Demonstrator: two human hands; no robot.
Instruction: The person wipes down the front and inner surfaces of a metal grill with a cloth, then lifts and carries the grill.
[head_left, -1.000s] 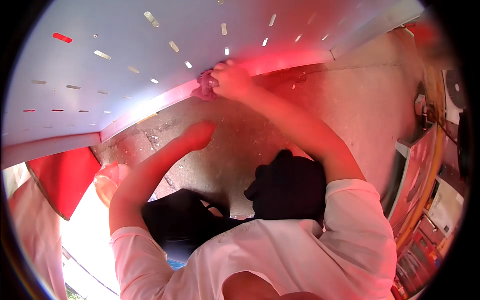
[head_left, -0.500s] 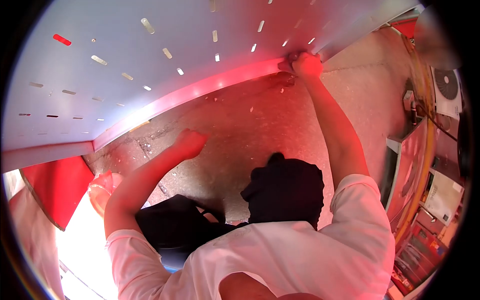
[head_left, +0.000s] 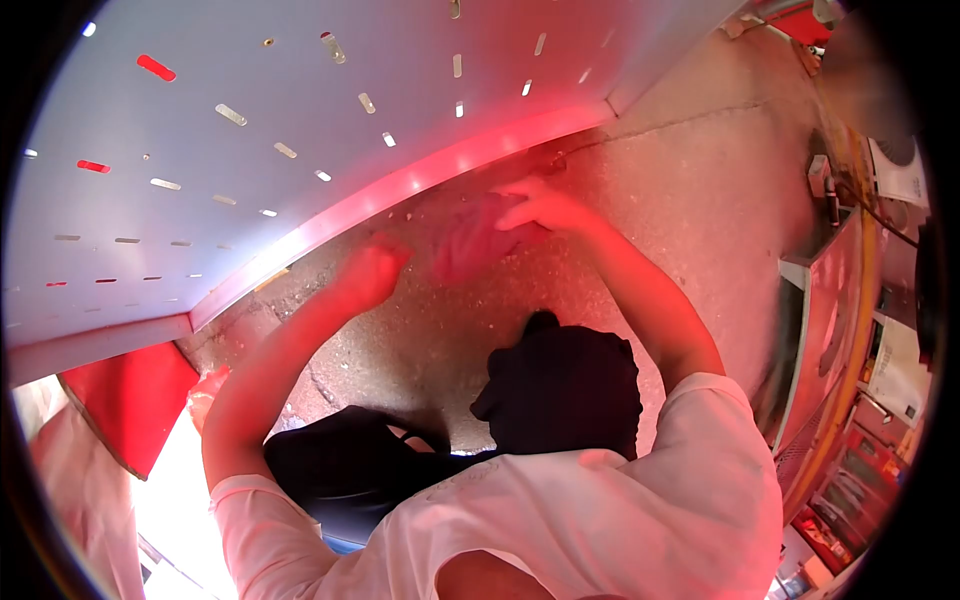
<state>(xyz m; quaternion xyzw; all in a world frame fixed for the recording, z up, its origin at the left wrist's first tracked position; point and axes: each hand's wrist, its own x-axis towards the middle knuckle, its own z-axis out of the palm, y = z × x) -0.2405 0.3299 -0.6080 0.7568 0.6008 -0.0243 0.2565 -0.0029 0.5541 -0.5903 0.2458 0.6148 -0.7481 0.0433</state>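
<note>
"Near the middle, is that blurry pink cloth (head_left: 465,240) being held?"

"Yeah, the right hand (head_left: 550,207) has it loosely, fingers part-spread, over the concrete floor (head_left: 690,195)."

"And the left hand (head_left: 372,273)?"

"Curled up near it, too blurry to tell how tight or if anything's inside. Slotted panel (head_left: 300,90) is just beyond both."

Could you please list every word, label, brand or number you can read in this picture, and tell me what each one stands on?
No text can be read.
White shirt: faint marks on the chest, too faint to make out.
White box at the right: a small dark mark, too small to read.
Slotted panel: no lettering visible.
Cloth: motion-blurred, no lettering discernible.
</note>
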